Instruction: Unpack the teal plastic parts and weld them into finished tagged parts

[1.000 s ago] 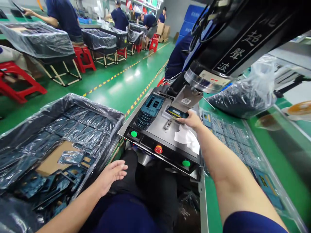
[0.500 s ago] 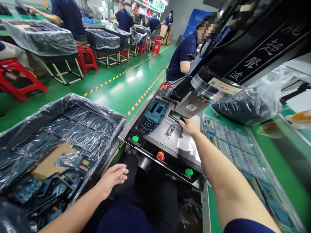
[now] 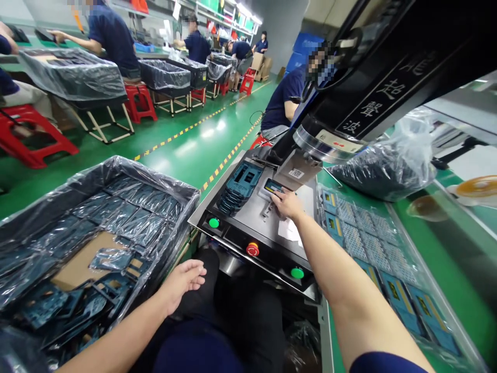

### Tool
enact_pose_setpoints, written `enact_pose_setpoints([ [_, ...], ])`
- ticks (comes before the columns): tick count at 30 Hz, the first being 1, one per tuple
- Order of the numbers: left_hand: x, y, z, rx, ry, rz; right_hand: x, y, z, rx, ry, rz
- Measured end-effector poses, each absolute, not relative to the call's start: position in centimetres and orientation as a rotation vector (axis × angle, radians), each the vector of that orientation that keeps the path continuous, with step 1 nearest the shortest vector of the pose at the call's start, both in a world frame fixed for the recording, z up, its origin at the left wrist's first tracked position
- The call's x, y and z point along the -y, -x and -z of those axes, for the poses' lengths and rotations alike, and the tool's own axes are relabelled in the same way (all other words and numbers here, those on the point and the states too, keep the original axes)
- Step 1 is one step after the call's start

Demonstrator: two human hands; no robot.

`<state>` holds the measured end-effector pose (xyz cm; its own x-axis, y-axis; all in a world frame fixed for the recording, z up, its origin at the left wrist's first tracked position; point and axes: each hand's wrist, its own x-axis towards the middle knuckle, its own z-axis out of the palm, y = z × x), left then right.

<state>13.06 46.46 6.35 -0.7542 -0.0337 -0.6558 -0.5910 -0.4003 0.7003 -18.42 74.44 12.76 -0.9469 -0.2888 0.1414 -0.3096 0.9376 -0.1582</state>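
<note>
Under the metal head (image 3: 298,168) of a black press, a small dark blue part with a yellow strip (image 3: 274,185) lies on the fixture. My right hand (image 3: 286,203) touches this part's near right edge with its fingertips, the fingers spread and not wrapped round it. My left hand (image 3: 189,277) hangs above my lap, empty, its fingers loosely curled and apart. Left of the fixture, a stack of blue plastic plates (image 3: 241,184) stands on the machine's base plate (image 3: 248,210). A white paper piece (image 3: 288,231) lies to the right.
Green buttons (image 3: 214,223) and a red button (image 3: 252,249) line the machine's front. A plastic-lined bin (image 3: 155,178) of blue parts is at left. On the right, a tray (image 3: 367,217) holds parts. One person (image 3: 281,98) sits beyond the machine; others work farther back.
The view has shifted slightly. My right hand has moved from gripping the small part's right end to resting its spread fingers at its near edge. My left hand stays much the same.
</note>
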Motion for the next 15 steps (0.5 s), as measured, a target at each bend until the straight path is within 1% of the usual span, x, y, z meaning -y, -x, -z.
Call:
enact_pose_setpoints([
  [3, -46.8, -11.9, -6.8, -1.744, 0.732, -2.162, -74.0, 16.8, -13.3, 2.877, -0.453, -0.303],
  [6, -46.8, -10.6, -7.8, -2.245, 0.485, -2.071, -73.4, 13.0, -13.4, 2.678, -0.542, -0.403],
  [8, -46.7, -9.8, -8.4, -2.555, 0.234, -1.936, -73.3, 9.5, -13.5, 2.663, -0.574, -0.389],
  [11, -46.9, -8.4, -8.9, -2.801, -0.045, -1.583, -73.9, 4.3, -14.0, 2.885, -0.563, -0.188],
  [15, -47.7, -6.6, -8.6, -2.877, -0.103, -1.089, -76.1, -0.3, -14.2, 3.263, -0.465, 0.162],
])
